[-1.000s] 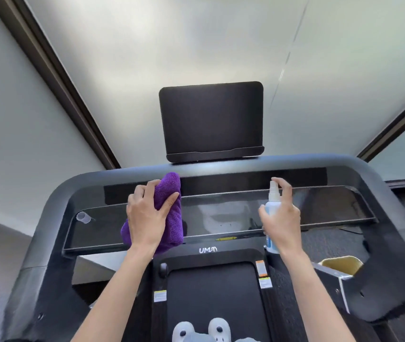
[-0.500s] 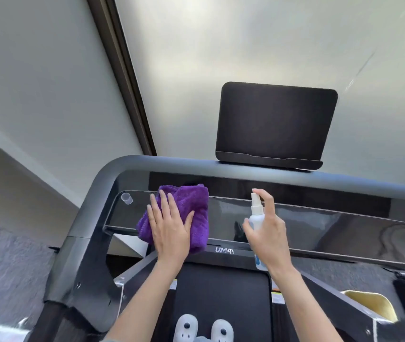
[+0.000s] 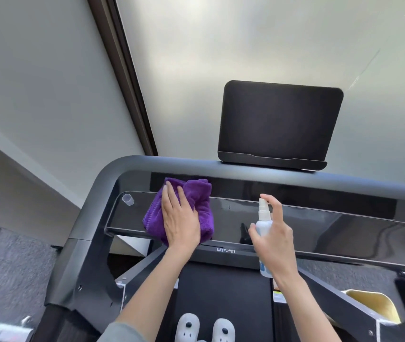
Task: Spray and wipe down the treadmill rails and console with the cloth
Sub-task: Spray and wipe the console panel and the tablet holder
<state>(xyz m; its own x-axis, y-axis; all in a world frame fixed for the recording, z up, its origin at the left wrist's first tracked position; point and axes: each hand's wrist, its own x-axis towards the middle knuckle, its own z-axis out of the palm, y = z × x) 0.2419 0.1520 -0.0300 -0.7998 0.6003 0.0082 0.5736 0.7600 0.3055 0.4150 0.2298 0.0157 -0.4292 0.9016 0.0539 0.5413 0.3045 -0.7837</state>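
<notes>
Left hand (image 3: 180, 218), fingers spread flat on the purple cloth (image 3: 197, 201), has slid it leftward along the glossy console panel (image 3: 319, 225) while the right hand (image 3: 274, 240) keeps gripping the spray bottle (image 3: 263, 220), so wiping is progressing toward the console's left end.

Purple cloth (image 3: 197, 208), white spray bottle (image 3: 263, 224), black console (image 3: 319, 223).

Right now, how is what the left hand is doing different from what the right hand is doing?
The left hand lies flat with straight fingers, pressing the purple cloth onto the glossy console shelf. The right hand curls round the upright spray bottle, index finger on its nozzle. The left hand touches the console through the cloth; the right hand holds its bottle above it. Both hands reach over the treadmill's console.
</notes>
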